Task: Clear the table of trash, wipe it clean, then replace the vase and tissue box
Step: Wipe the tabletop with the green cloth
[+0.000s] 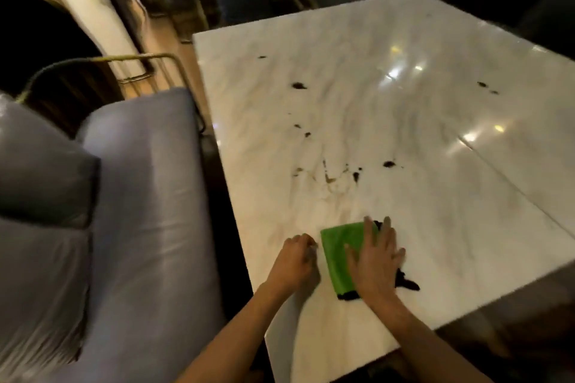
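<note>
The green cloth (340, 258) is pressed flat at the near edge of the table (404, 121) by the spread right hand (373, 261). The left hand (295, 261) lies curled beside it, contents unclear. The far dark spots (298, 85) could be smeared if dragged.

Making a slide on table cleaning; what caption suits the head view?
Right hand presses a green cloth flat on the stained marble table; left hand rests curled beside it.

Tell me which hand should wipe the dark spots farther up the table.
Right: the right hand presses flat on the green cloth, while the left hand is curled beside it.
</note>
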